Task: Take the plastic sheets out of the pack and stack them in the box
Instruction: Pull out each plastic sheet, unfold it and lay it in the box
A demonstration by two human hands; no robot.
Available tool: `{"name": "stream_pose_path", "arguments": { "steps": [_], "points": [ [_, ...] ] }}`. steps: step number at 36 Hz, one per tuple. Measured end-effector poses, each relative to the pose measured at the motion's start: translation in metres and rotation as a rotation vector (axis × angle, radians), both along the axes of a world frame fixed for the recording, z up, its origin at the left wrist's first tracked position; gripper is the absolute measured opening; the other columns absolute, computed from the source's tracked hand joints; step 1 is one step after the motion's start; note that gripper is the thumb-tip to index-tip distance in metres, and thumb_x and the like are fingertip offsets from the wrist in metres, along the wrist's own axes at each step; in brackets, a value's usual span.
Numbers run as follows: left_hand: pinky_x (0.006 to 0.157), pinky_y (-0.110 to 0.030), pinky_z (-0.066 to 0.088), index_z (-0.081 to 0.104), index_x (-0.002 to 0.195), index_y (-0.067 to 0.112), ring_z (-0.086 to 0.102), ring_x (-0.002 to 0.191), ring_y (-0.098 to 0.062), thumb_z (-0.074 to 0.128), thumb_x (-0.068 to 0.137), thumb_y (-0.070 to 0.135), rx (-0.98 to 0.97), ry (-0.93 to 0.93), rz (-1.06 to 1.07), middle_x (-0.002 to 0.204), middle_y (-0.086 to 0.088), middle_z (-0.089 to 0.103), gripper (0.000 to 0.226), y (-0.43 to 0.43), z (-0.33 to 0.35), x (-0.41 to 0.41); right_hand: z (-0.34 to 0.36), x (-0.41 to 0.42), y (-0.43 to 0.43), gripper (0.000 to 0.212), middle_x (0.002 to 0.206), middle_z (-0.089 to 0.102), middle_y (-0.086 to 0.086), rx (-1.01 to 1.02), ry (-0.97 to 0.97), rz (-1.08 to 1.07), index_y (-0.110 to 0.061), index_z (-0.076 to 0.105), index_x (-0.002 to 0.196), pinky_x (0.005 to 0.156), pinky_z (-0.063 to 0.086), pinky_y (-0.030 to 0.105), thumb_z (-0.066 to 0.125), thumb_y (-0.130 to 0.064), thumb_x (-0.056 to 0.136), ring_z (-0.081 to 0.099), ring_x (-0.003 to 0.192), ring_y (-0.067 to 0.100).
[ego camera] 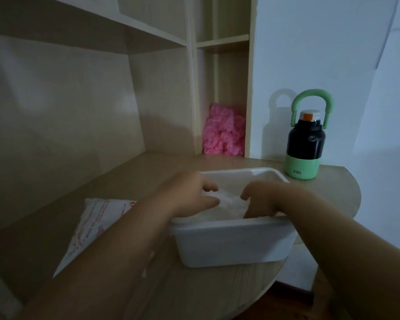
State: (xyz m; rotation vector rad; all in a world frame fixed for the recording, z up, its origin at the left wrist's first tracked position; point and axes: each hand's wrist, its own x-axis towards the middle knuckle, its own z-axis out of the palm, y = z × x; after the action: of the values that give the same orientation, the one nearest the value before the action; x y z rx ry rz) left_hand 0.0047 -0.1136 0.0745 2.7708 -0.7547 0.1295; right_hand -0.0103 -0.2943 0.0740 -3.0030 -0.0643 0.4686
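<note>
Nearest to us, two bare forearms reach forward over the pale wooden worktop [194, 296], whose right edge is rounded. They meet above a white, rectangular plastic box [236, 245] that stands near the worktop's front right edge. Inside the box lie the plastic sheets [229, 204], a crumpled, translucent white mass that fills the near half up to the rim. We see the left hand [194, 195] over the box's left side, thumb and curled fingers pinching the sheets' upper left fold. The right hand [261, 199] comes in from the right, its fingers bent downward and closed on the sheets' right edge; its fingertips are hidden in the plastic. Left of the box, partly under the left forearm, the pack [95, 222] lies flat on the worktop, a white bag with red print. Farther back on the right, well apart from the box, a black and green bottle [306, 146] stands upright against the wall, its green handle raised. Behind the box, a pink crumpled bundle [224, 132] fills the foot of a narrow compartment in the shelf unit [148, 31].
</note>
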Motion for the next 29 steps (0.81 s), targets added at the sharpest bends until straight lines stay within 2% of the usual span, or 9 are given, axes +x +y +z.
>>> {"name": "stream_pose_path", "arguments": {
  "steps": [6,13,18,20,22,23,25,27,29],
  "points": [
    [0.092,-0.029,0.044,0.068,0.116,0.025,0.056,0.105,-0.008,0.061,0.09,0.035,-0.399,-0.173,0.048,0.104,0.014,0.058,0.029,0.031,0.001,-0.012,0.018,-0.024,0.028,0.05,0.133,0.053,0.0,0.319,-0.456,0.006,-0.02,0.047,0.136,0.097,0.04,0.029,0.06,-0.032,0.089,0.051,0.119,0.017],
    [0.081,-0.01,0.042,0.067,0.112,0.027,0.058,0.092,0.006,0.062,0.091,0.023,-0.697,-0.265,0.172,0.1,0.021,0.061,0.022,0.092,-0.019,-0.045,0.007,-0.065,0.098,0.024,0.103,0.067,-0.004,0.596,-0.783,0.139,-0.02,0.065,0.112,0.083,0.051,0.033,0.054,-0.027,0.092,0.062,0.09,0.014],
    [0.077,-0.019,0.049,0.069,0.097,0.032,0.061,0.085,-0.001,0.06,0.084,0.037,-0.637,-0.242,0.213,0.095,0.013,0.066,0.016,0.133,-0.055,-0.067,-0.025,-0.078,0.15,0.017,0.083,0.07,-0.001,0.724,-0.782,0.285,-0.016,0.07,0.097,0.066,0.048,0.025,0.057,-0.022,0.089,0.062,0.07,0.013],
    [0.082,-0.026,0.05,0.071,0.102,0.026,0.06,0.088,-0.002,0.061,0.088,0.03,-0.548,-0.21,0.251,0.1,0.008,0.067,0.018,0.145,-0.073,-0.076,-0.046,-0.079,0.168,0.019,0.087,0.067,-0.005,0.724,-0.697,0.296,-0.018,0.068,0.103,0.062,0.041,0.012,0.053,-0.021,0.092,0.054,0.067,0.002],
    [0.092,-0.027,0.046,0.068,0.116,0.024,0.059,0.1,-0.006,0.058,0.091,0.033,-0.406,-0.158,0.259,0.115,0.006,0.066,0.029,0.148,-0.089,-0.08,-0.067,-0.074,0.176,0.025,0.102,0.066,-0.005,0.737,-0.552,0.236,-0.02,0.063,0.116,0.063,0.035,0.0,0.05,-0.018,0.095,0.052,0.077,-0.003],
    [0.097,-0.024,0.041,0.063,0.124,0.024,0.055,0.11,-0.007,0.056,0.093,0.035,-0.332,-0.117,0.27,0.124,0.007,0.062,0.033,0.149,-0.097,-0.081,-0.076,-0.071,0.178,0.03,0.114,0.064,-0.003,0.76,-0.466,0.19,-0.02,0.058,0.124,0.069,0.035,0.0,0.048,-0.017,0.096,0.054,0.089,0.0],
    [0.101,-0.023,0.033,0.054,0.133,0.026,0.047,0.122,-0.007,0.05,0.097,0.039,-0.227,-0.045,0.301,0.136,0.008,0.053,0.039,0.15,-0.115,-0.081,-0.092,-0.065,0.182,0.04,0.135,0.052,-0.001,0.784,-0.311,0.125,-0.02,0.047,0.136,0.088,0.038,0.011,0.046,-0.014,0.097,0.051,0.117,0.009],
    [0.105,-0.027,0.034,0.052,0.134,0.027,0.046,0.124,-0.01,0.043,0.098,0.043,-0.184,-0.008,0.318,0.139,0.007,0.05,0.041,0.151,-0.132,-0.078,-0.105,-0.059,0.183,0.047,0.146,0.041,0.002,0.75,-0.242,0.137,-0.019,0.037,0.143,0.103,0.034,0.022,0.044,-0.013,0.097,0.042,0.129,0.015],
    [0.102,-0.035,0.039,0.06,0.123,0.025,0.052,0.116,-0.013,0.04,0.098,0.045,-0.225,0.003,0.34,0.129,0.005,0.058,0.038,0.151,-0.143,-0.075,-0.112,-0.056,0.182,0.051,0.15,0.033,0.003,0.718,-0.207,0.152,-0.018,0.032,0.145,0.108,0.027,0.023,0.045,-0.012,0.096,0.035,0.135,0.016]
  ]
}}
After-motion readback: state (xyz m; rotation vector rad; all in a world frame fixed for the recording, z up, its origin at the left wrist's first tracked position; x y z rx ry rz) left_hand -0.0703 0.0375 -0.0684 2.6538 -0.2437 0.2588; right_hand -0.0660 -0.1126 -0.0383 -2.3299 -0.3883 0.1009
